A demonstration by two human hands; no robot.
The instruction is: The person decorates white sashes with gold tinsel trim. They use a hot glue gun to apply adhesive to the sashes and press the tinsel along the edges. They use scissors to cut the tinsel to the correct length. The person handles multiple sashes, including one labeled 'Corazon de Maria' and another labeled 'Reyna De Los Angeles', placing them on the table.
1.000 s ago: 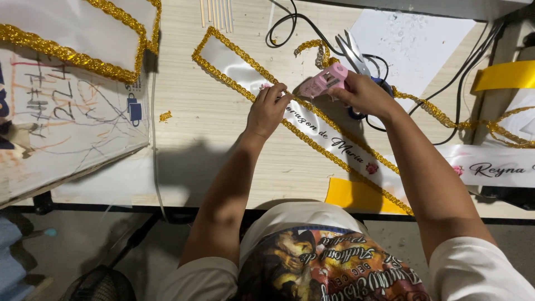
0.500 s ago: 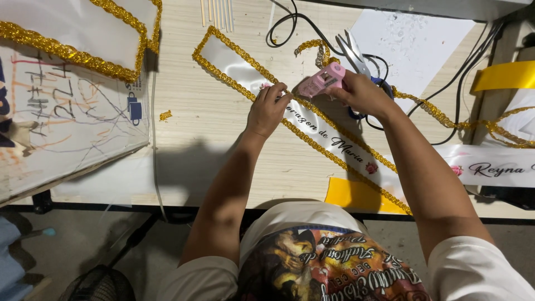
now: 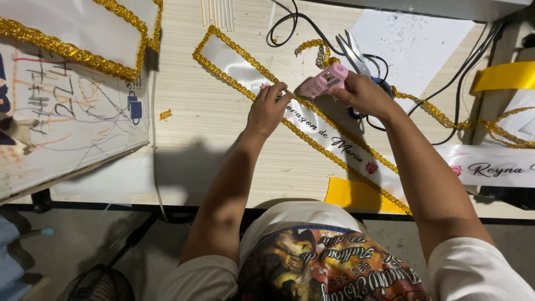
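Note:
A white sash (image 3: 234, 62) with gold sequin trim lies diagonally across the wooden table (image 3: 189, 128). My left hand (image 3: 267, 108) presses its fingertips on the sash's gold edge near the middle. My right hand (image 3: 365, 96) grips a pink glue gun (image 3: 325, 81), whose nozzle points at the trim just right of my left fingers. A loose length of gold trim (image 3: 440, 117) runs from under my right hand toward the right.
Scissors (image 3: 352, 51) and black cables (image 3: 290, 25) lie behind the glue gun. A white sheet (image 3: 415, 42) is at the back right. Another gold-trimmed sash (image 3: 83, 33), a scribbled board (image 3: 61, 117), glue sticks (image 3: 218, 12), a second white sash (image 3: 490, 166) and yellow ribbon (image 3: 504, 76) surround the work.
Both hands have held nearly still; my left fingers shifted very slightly along the trim.

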